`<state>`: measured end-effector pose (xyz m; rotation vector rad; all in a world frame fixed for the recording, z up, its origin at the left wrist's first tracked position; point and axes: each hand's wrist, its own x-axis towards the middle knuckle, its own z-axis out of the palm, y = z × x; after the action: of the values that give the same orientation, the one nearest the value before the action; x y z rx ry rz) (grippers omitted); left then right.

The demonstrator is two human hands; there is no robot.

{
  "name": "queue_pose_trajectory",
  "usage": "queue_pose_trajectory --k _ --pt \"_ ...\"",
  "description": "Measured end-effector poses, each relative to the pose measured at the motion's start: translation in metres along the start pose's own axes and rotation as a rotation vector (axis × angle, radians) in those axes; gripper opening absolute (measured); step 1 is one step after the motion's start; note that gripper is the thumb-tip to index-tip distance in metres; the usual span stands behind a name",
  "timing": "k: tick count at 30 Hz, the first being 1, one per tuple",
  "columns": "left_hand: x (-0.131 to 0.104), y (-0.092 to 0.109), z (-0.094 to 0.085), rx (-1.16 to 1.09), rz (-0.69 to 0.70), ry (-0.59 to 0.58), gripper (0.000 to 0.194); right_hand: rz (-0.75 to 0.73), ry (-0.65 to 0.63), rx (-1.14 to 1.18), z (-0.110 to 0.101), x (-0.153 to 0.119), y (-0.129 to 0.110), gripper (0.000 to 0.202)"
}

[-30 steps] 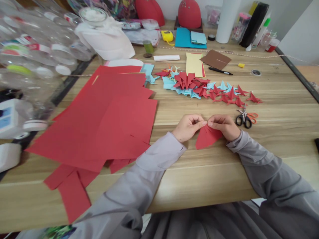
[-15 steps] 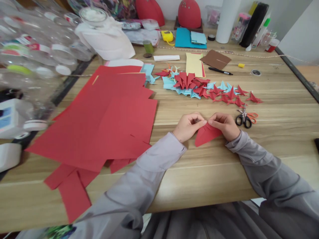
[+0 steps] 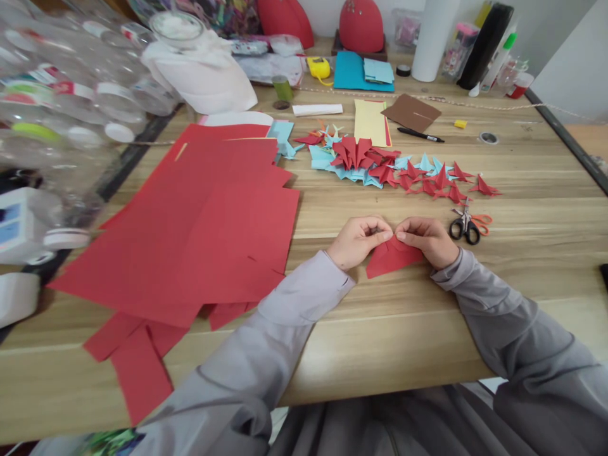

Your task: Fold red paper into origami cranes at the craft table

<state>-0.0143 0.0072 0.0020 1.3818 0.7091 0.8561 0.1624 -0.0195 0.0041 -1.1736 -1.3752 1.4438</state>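
A small folded piece of red paper [image 3: 395, 258] hangs between my two hands, just above the table. My left hand [image 3: 361, 240] pinches its upper edge between thumb and fingers. Close beside it, my right hand [image 3: 426, 239] grips the same edge, the thumbs a little apart. Creases run near the top of the paper, and the fingers hide part of that edge. To the right of my right hand lie scissors [image 3: 466, 225] with black and orange handles. Beyond both hands rests a cluster of folded red paper cranes [image 3: 441, 178] and light blue ones.
Large red paper sheets [image 3: 228, 234] cover the left of the table, with cut strips [image 3: 142, 373] at the front. Farther back are a black pen [image 3: 420, 135], brown paper [image 3: 412, 114] and a yellow tape measure [image 3: 318, 68]. Plastic bottles [image 3: 76, 101] crowd the far left.
The red paper has shifted slightly left and its lower edge now looks wider and flatter. My thumbs have moved slightly apart on its top edge.
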Motion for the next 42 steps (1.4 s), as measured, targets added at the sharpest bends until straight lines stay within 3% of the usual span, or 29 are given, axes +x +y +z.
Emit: queue_pose_trajectory --k 10,17,24,31,42 --pt "0.0004 0.0007 -0.0006 -0.038 -0.055 -0.016 0.024 0.068 -0.001 0.105 -0.0008 0.0006 0.0001 0.034" --pt "0.0001 -0.0017 0.0016 -0.045 -0.081 0.084 0.026 0.067 0.098 0.145 0.0013 -0.0004 -0.0003 0.032" --pt "0.0011 -0.0045 0.0043 -0.050 -0.055 0.136 0.025 0.017 0.032 -0.069 0.0035 -0.0015 0.0009 0.038" --pt "0.0004 -0.0043 0.0056 0.001 -0.047 0.094 0.021 -0.092 0.033 -0.194 0.0013 0.0002 0.0058 0.038" --pt "-0.0002 0.0013 0.0053 -0.052 -0.110 0.144 0.027 -0.081 0.061 -0.173 0.0016 -0.0007 0.0013 0.039"
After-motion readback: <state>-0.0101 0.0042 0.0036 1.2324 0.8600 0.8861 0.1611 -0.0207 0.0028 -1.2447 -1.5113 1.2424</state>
